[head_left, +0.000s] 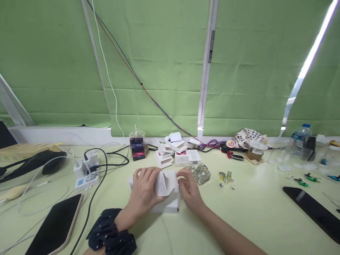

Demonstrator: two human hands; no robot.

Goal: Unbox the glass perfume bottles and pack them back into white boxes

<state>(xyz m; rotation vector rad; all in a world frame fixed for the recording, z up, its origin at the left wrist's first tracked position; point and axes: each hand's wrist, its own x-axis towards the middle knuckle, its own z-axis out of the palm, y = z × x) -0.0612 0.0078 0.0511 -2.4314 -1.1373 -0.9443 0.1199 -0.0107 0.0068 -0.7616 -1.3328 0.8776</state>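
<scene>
My left hand (145,189) is closed around a small white carton (160,185) with fine printing on its side and a flap standing open. Under it lies a larger white box (170,204), flat on the table. At that box's right edge is my right hand (190,191), its fingers bent and the fingertips close together; whatever they pinch, if anything, is hidden. Just beyond the right hand are several clear glass bottles (203,175) lying together. Small gold caps and fittings (225,177) are scattered to their right.
White cartons (164,159) are piled behind my hands beside a drink cup (137,141). A power strip (86,179) with cables and a phone (55,225) are on the left. Rightward lie red-handled pliers (233,156), a lidded cup (256,151), a water bottle (301,136) and a black phone (313,212).
</scene>
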